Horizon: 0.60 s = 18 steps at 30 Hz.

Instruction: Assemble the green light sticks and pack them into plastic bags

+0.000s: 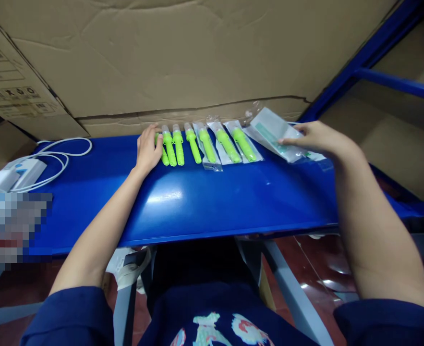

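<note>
Several lime-green sticks with clear caps lie in a row along the back of the blue table. At the row's left end my left hand (148, 150) has its thumb and fingers closed around a lime-green stick (165, 157), which it partly hides. Just right of that hand are bare lime-green sticks (178, 146). Farther right, some sticks, such as this bagged stick (245, 144), lie in or on clear plastic bags. My right hand (314, 137) pinches clear plastic bags (273, 132), apparently a flat stack, beyond the row's right end.
A cardboard sheet (197, 57) stands behind the blue table (212, 202). White boxes (28, 173) with a looped white cable (67, 158) lie at the left, near a blurred-out patch. A blue metal frame (363, 57) rises at the right.
</note>
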Tool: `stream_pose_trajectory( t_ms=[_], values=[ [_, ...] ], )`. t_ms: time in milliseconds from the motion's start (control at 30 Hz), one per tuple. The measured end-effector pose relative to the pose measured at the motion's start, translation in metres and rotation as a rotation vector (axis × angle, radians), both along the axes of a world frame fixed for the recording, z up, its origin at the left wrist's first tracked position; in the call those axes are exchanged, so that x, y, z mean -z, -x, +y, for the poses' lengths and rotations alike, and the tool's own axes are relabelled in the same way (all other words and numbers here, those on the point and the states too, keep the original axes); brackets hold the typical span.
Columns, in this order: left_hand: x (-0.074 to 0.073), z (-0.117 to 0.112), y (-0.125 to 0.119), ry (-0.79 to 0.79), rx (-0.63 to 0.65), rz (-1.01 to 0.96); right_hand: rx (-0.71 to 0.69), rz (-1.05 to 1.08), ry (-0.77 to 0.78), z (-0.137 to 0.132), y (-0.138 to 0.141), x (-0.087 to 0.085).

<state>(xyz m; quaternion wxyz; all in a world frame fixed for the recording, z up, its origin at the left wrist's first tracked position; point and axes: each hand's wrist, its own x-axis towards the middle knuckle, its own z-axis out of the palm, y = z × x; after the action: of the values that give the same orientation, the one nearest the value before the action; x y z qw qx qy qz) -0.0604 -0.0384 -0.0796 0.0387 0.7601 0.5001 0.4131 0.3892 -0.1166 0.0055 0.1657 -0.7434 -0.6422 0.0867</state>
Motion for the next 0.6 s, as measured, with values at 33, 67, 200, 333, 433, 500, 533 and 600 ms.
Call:
stream_pose_trajectory(
  t_ms=[33, 67, 200, 333, 433, 500, 533, 600],
  values=[
    [-0.002, -0.002, -0.002, -0.009, 0.014, -0.004, 0.046, 0.059, 0.025, -0.007, 0.007, -0.006],
    [-0.004, -0.004, -0.005, -0.021, 0.026, -0.002, 0.060, 0.083, 0.025, -0.013, 0.016, -0.012],
    [-0.014, -0.014, -0.016, -0.067, 0.106, 0.054, -0.130, 0.218, -0.100, -0.028, 0.058, -0.024],
    [-0.021, -0.030, -0.034, 0.068, 0.288, -0.003, -0.348, 0.450, -0.161, -0.020, 0.101, -0.014],
    [-0.020, -0.041, -0.053, 0.377, 0.489, -0.294, -0.500, 0.591, -0.184, -0.005, 0.134, -0.001],
    [-0.018, -0.046, -0.063, 0.494, 0.557, -0.498, -0.584, 0.651, -0.149, 0.005, 0.154, 0.010],
    [-0.017, -0.046, -0.065, 0.505, 0.553, -0.586, -0.611, 0.674, -0.115, 0.010, 0.162, 0.015],
    [-0.015, -0.044, -0.066, 0.492, 0.496, -0.719, -0.628, 0.763, -0.048, 0.016, 0.173, 0.026]
  ],
)
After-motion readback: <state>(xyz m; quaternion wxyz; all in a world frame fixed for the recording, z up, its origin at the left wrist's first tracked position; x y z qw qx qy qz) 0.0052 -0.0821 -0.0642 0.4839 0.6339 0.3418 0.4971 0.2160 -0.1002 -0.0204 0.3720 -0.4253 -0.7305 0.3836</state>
